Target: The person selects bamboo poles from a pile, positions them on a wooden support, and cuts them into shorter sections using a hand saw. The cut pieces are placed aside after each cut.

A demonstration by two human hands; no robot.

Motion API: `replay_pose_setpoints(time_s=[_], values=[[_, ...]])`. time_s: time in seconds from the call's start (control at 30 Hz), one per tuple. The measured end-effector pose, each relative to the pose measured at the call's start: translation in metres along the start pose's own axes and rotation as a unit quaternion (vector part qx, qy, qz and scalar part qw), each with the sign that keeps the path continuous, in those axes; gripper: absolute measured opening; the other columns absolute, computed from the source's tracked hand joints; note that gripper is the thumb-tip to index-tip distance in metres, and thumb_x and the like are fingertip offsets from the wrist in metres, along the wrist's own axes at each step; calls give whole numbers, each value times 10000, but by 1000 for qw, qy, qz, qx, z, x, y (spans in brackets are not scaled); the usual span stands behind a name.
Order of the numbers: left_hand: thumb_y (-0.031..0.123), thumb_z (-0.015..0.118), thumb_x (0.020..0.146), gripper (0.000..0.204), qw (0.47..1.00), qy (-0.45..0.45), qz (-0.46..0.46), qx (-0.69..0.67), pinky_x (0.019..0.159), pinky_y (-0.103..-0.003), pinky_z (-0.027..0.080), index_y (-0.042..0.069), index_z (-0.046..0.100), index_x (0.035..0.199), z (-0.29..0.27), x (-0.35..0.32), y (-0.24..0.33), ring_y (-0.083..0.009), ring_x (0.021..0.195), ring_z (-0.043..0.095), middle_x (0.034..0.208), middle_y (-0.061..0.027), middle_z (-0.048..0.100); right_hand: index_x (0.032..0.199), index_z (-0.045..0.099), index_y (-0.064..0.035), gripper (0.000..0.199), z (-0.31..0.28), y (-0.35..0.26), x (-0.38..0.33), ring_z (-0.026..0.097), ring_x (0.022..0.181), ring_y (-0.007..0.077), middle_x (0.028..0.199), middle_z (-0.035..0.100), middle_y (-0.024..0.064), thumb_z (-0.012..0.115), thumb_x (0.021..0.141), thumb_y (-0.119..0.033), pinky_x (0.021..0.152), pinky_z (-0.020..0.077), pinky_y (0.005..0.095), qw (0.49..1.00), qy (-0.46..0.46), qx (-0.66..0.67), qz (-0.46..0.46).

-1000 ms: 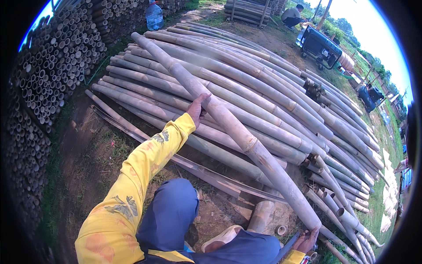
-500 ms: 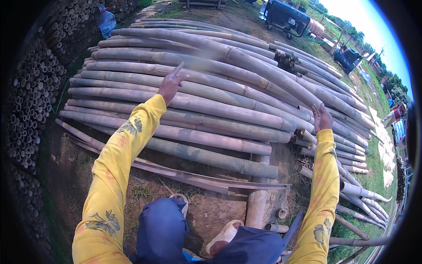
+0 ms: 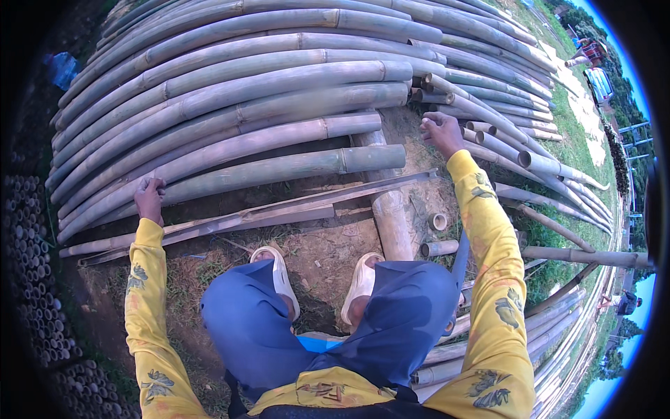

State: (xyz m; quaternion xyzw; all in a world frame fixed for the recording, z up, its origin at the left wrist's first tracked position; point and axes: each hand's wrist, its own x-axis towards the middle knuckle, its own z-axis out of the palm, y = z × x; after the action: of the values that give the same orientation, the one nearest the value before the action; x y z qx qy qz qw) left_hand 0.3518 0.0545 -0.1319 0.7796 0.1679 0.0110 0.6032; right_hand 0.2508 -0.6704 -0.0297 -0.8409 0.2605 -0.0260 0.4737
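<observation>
Long, grey-brown bamboo poles point(image 3: 279, 80) lie side by side in front of me, in a broad layer. My left hand point(image 3: 149, 200) is at the left part of the nearest poles, its fingers loosely bent and apart; whether it touches one I cannot tell. My right hand point(image 3: 441, 134) hangs beyond the right ends of the near poles, fingers half curled, with nothing visible in it. Between the hands lies the nearest whole pole point(image 3: 293, 169). On my side of it, split bamboo strips point(image 3: 279, 213) rest across a thick bamboo log point(image 3: 392, 227).
Cut bamboo ends point(image 3: 31, 279) are stacked at the left. More poles point(image 3: 506, 150) lie to the right, beside a crossing pole point(image 3: 586, 256). Short bamboo pieces point(image 3: 440, 248) lie near my right foot. A blue plastic container point(image 3: 63, 68) stands far left. People are in the right distance.
My view has tipped down toward my feet. Both hands have come back from the farther poles to the near ones, the left one toward the left end.
</observation>
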Motion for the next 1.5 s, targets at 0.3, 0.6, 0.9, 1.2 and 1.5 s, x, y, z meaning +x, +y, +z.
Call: replay_pose_setpoints(time_s=[0.3,0.6,0.9,1.2,1.5], values=[[449,752,885,499,981,34,-186,-47,486,-255,409,40,617,1138,40,-42,-31,-80,616,542,933,-56,676,1075,723,78,613,56,73,-5,744,832,365,855,742,238,644,938,-515,823,556,450,964,-60,-194,170],[370,754,898,449,986,113,-91,-85,467,-230,414,47,572,1151,27,-34,-22,-86,648,549,974,-78,689,1366,600,70,620,64,-38,103,645,1198,410,1222,693,278,600,987,-421,1058,463,437,969,234,-40,-63],[518,677,931,628,978,17,-106,-181,503,-249,395,10,540,1274,70,8,33,-115,651,542,995,-102,680,984,762,1,375,45,-21,132,610,671,171,753,674,57,708,963,-369,650,483,316,971,189,144,-42],[679,665,829,528,918,62,-141,-367,461,-253,272,189,562,997,84,-6,82,-75,524,411,694,42,463,921,706,-76,192,0,-12,-52,475,587,53,704,547,-51,723,992,-254,545,364,226,942,50,324,-68],[476,681,881,268,897,67,-88,-428,492,-251,303,233,567,879,93,-91,78,-54,592,444,734,87,488,854,640,-126,253,-34,25,-132,431,620,27,714,520,-73,651,1046,-291,551,319,221,914,120,367,-125]])
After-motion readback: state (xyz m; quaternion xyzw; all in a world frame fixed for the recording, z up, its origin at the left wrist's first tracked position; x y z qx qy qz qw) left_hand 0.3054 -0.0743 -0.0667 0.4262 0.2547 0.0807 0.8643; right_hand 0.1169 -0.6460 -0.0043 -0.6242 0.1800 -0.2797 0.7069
